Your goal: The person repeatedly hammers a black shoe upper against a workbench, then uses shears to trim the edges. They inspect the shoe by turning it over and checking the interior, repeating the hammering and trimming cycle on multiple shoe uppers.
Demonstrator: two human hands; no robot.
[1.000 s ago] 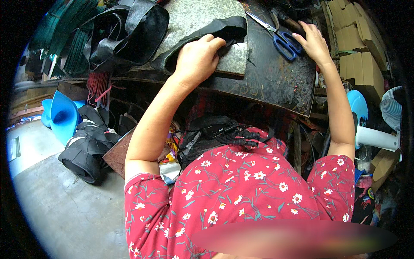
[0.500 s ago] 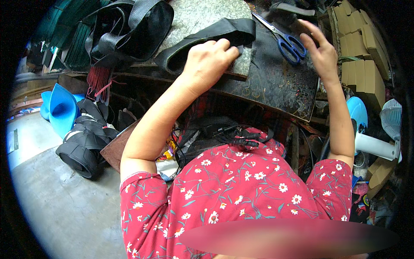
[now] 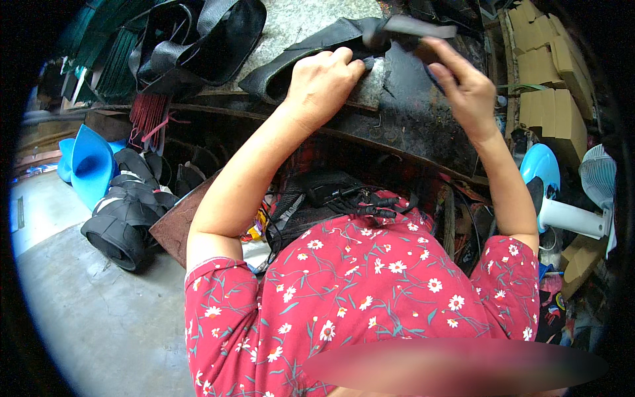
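A black leather-like strip lies folded in a loop on the grey stone slab. Its near end is pinched by my left hand, fingers closed, at the slab's front right corner. To the right, my right hand is closed around a hammer, smeared by motion. The hammer's long grey head is above the strip's right end; its handle is mostly hidden by the fingers. Scissors with blue handles lie on the dark bench, largely covered by my right hand.
Wide black strips are heaped at the slab's left. Cardboard-coloured pieces are stacked on the right, above a blue and white fan. Black curved pieces and blue sheets sit at lower left.
My right hand and the hammer have swung left, toward the strip, and now cover most of the scissors. My left hand keeps its pinch on the strip, slightly higher in view.
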